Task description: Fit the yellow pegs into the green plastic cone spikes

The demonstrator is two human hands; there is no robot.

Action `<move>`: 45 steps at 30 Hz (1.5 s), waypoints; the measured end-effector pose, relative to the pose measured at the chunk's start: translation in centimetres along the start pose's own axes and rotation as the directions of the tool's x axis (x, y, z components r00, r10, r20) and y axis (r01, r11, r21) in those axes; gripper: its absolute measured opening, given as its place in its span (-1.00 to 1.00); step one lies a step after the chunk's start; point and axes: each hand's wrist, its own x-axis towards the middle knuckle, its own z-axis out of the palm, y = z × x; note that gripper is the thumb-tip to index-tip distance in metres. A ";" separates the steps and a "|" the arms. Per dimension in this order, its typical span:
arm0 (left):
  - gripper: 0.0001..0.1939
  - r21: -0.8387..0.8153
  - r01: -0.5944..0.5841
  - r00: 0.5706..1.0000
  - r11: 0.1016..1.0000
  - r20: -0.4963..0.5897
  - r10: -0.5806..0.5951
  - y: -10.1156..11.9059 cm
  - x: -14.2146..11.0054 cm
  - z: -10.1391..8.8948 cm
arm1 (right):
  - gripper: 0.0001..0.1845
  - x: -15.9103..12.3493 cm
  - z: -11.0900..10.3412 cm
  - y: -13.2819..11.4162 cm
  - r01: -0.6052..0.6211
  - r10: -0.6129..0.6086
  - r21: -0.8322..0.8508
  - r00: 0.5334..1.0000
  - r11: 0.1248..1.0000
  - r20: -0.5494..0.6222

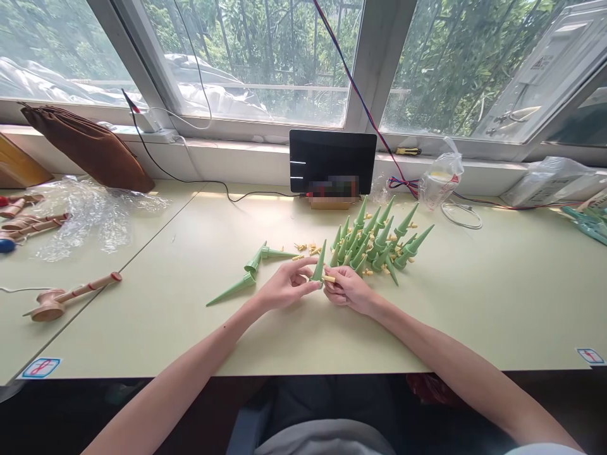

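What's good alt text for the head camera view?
Left hand holds a green cone upright; right hand holds a small yellow piece at its base. More green cones crowd the table beyond, near a dark screen.

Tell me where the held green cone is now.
In the head view, near centre, the held green cone points up in the left hand, beside the right hand, left of the cone cluster.
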 end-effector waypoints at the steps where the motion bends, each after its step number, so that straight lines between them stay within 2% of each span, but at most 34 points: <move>1: -0.42 -0.034 0.019 1.000 0.999 0.010 -0.019 0.1 0.0 0.0 | -0.44 0.0 0.0 0.0 0.003 -0.003 0.001 1.000 1.000 0.003; 7: -0.46 -0.171 0.120 0.989 0.978 0.112 -0.102 0.5 0.0 -0.3 | -0.45 0.0 -0.1 0.2 -0.004 0.004 -0.022 1.000 1.000 0.000; 18: -0.42 -0.168 0.248 0.961 0.954 0.167 -0.221 0.8 0.0 -0.9 | -0.45 0.1 -0.1 0.2 -0.012 0.012 -0.133 1.000 0.991 0.003; 26: -0.50 -0.158 0.324 0.929 0.933 0.240 -0.282 1.6 -0.1 -1.4 | -0.48 0.0 0.2 0.1 -0.004 0.012 -0.211 0.999 0.978 0.035; 32: -0.60 -0.172 0.351 0.922 0.920 0.232 -0.309 1.5 -0.1 -1.6 | -0.48 -0.3 0.5 0.2 0.014 -0.004 -0.303 0.999 0.953 0.033; 35: -0.65 -0.163 0.365 0.918 0.917 0.224 -0.327 1.4 -0.1 -1.6 | -0.49 -0.4 0.4 0.3 0.065 -0.074 -0.485 0.997 0.872 0.000; 39: -0.67 -0.150 0.383 0.911 0.912 0.223 -0.346 1.3 0.0 -1.5 | -0.53 -0.4 0.3 0.4 0.186 -0.254 -0.741 0.967 0.645 0.022; 42: -0.68 -0.145 0.398 0.906 0.906 0.219 -0.363 1.1 0.0 -1.5 | -0.56 -0.3 0.1 0.6 0.270 -0.359 -0.815 0.930 0.513 0.083; 45: -0.67 -0.138 0.400 0.906 0.906 0.212 -0.367 1.0 0.0 -1.4 | -0.58 -0.3 0.1 0.8 0.324 -0.407 -0.844 0.903 0.428 0.140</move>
